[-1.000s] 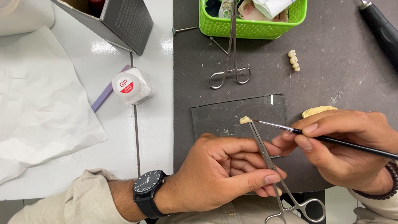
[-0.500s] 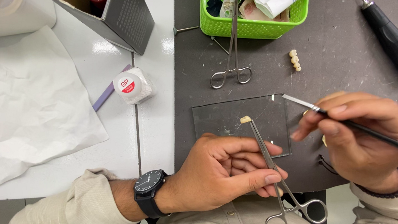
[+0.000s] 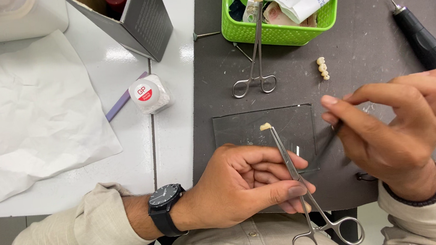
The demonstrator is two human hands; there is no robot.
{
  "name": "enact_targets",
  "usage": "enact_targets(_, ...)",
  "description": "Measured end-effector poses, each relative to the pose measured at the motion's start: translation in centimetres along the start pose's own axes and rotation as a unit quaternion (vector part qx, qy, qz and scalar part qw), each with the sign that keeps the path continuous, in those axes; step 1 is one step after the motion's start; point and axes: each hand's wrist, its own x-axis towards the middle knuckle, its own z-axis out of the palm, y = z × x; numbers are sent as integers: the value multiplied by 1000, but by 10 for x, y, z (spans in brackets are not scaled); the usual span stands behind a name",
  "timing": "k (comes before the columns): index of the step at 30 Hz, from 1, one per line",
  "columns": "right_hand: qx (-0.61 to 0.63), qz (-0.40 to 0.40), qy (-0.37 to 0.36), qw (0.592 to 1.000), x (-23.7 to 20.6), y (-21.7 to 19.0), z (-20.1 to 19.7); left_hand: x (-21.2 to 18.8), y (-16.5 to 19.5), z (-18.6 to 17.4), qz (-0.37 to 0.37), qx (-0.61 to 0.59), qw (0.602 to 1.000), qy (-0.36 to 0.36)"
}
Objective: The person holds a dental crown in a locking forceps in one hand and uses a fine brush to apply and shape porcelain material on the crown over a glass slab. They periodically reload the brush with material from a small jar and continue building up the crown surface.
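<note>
Forceps (image 3: 297, 176) clenched in left hand (image 3: 243, 188), lower centre, tip gripping small tooth (image 3: 265, 126); right hand (image 3: 401, 127) pinching thin brush handle (image 3: 334, 133).

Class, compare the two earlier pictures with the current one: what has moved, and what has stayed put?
The right hand has drawn its thin brush away from the small tooth piece and turned it, so the brush is now mostly hidden. The left hand keeps the forceps clamped on that piece over the glass slab. Everything else on the table is unchanged.

White glossy tabletop (image 3: 175, 139), dark grey work mat (image 3: 376, 53), bright overhead light
</note>
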Motion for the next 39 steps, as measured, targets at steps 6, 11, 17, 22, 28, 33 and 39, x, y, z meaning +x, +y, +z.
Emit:
enact_targets(6,-71,-6,-11,997,-1,-6,0,-1,0,2,-1,-16,1000,7)
enact_targets(11,-120,-15,-35,992,-10,-5,-2,-1,-1,2,-2,-2,1000,0)
enact_targets(17,-96,5,-42,994,-9,-8,-3,-2,0,3,-1,2,1000,7)
enact_targets(22,-130,-11,-21,991,-15,-6,-3,-2,-2,4,-1,-1,1000,12)
enact_targets(28,87,217,17,972,-37,5,2,-2,-3,4,17,33,999,16)
enact_targets(33,23,100,32,994,-33,4,3,-3,-4,3,25,39,999,8)
enact_targets(39,-139,-37,-10,990,-16,-2,-5,-3,-5,3,23,33,999,7)
